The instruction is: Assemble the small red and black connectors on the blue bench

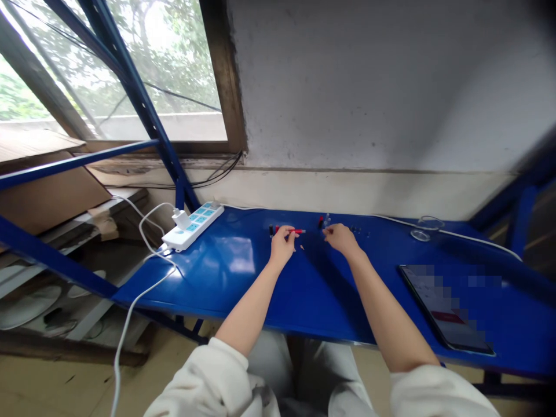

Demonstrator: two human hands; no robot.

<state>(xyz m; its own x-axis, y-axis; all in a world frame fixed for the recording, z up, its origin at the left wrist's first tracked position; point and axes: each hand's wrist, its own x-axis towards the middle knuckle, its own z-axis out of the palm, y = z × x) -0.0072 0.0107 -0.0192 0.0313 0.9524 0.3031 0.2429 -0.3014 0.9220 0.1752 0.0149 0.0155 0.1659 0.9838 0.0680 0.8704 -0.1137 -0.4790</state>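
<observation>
Both my arms reach out over a blue metal table (pixel 243 278). My left hand (pixel 282 242) is closed around a thin red rod-like piece (pixel 296 231) whose tip points right. My right hand (pixel 341 237) is curled near a small clear and red part (pixel 324 221) at the table's far edge; what its fingers hold is too small to make out. A tiny tan bit (pixel 302 248) lies between the hands. Several small dark pieces (pixel 360 230) sit just right of my right hand.
A white power strip (pixel 193 226) with a plugged charger and white cable lies at the table's left end. A tablet (pixel 447 310) rests at the right front. A clear cable loop (pixel 423 229) lies far right. Blue rack beams, cardboard and a window stand to the left.
</observation>
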